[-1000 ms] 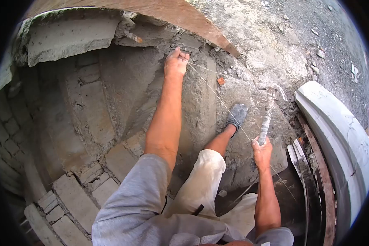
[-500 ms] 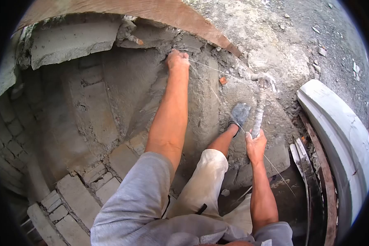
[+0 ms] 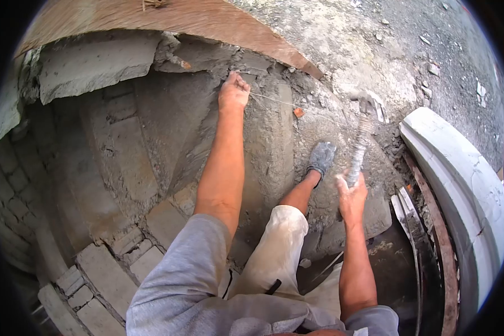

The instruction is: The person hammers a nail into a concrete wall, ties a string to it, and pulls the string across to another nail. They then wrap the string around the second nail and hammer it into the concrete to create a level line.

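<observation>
One hammer point(image 3: 360, 147) fills the right hand's point(image 3: 351, 197) grip, the left hand point(image 3: 234, 94) pinching one string point(image 3: 276, 101).

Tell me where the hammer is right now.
In the head view it is right of centre: the hammer is in the right hand, head uppermost, between the grey shoe and the pale curved slab.

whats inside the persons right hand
The right hand grips the lower handle of a hammer. Above the fist, the handle looks wrapped and pale. The part inside the closed fingers is covered, so its surface there can't be seen.
</observation>
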`<action>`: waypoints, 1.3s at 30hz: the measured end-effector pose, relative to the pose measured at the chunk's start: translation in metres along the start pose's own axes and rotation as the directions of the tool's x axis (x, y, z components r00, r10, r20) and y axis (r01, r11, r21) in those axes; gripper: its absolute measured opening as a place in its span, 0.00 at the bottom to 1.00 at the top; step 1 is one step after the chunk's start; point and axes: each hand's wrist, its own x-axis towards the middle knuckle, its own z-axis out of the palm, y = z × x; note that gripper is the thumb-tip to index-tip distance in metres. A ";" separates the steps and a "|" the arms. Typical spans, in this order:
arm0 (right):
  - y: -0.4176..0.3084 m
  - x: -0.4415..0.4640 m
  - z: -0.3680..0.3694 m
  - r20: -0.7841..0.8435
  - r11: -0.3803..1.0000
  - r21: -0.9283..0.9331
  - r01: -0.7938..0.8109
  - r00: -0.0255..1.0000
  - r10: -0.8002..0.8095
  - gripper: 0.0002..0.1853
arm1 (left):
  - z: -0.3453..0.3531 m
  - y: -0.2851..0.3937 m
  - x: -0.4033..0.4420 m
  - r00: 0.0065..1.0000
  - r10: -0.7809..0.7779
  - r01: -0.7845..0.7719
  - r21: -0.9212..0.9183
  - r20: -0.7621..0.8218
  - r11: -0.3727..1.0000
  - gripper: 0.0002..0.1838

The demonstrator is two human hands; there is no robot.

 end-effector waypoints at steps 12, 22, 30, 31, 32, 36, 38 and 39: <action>-0.040 -0.008 0.077 -0.176 0.991 0.110 -0.073 0.980 0.092 0.10 | -0.001 -0.006 -0.002 0.997 0.015 -0.015 0.003 -0.077 1.000 0.18; -0.131 -0.005 0.163 0.616 0.122 0.662 -0.739 0.630 0.472 0.27 | 0.017 -0.001 -0.021 0.998 0.008 -0.005 0.065 -0.054 0.998 0.29; -0.127 -0.003 0.161 0.529 0.199 0.704 -0.682 0.690 0.493 0.26 | 0.016 -0.003 -0.019 0.998 -0.005 0.005 0.004 -0.064 1.000 0.22; -0.130 -0.005 0.169 0.526 0.130 0.738 -0.662 0.685 0.504 0.26 | 0.017 -0.003 -0.019 0.997 0.004 -0.003 0.008 -0.071 1.000 0.22; -0.134 -0.005 0.177 0.520 0.243 0.709 -0.662 0.723 0.455 0.25 | 0.018 -0.003 -0.021 0.997 0.011 -0.010 0.013 -0.079 1.000 0.22; -0.121 0.015 0.161 0.715 0.335 0.487 -0.807 0.588 0.378 0.25 | 0.009 -0.005 -0.009 0.998 0.028 -0.026 0.040 -0.061 0.999 0.25; -0.111 0.000 0.134 0.718 0.301 0.471 -0.829 0.559 0.416 0.26 | 0.008 -0.010 -0.015 0.996 0.033 -0.031 0.026 -0.082 0.999 0.26; -0.103 -0.013 0.120 0.703 0.201 0.551 -0.810 0.581 0.410 0.27 | 0.012 -0.007 -0.024 0.998 0.024 -0.020 0.074 -0.056 0.997 0.29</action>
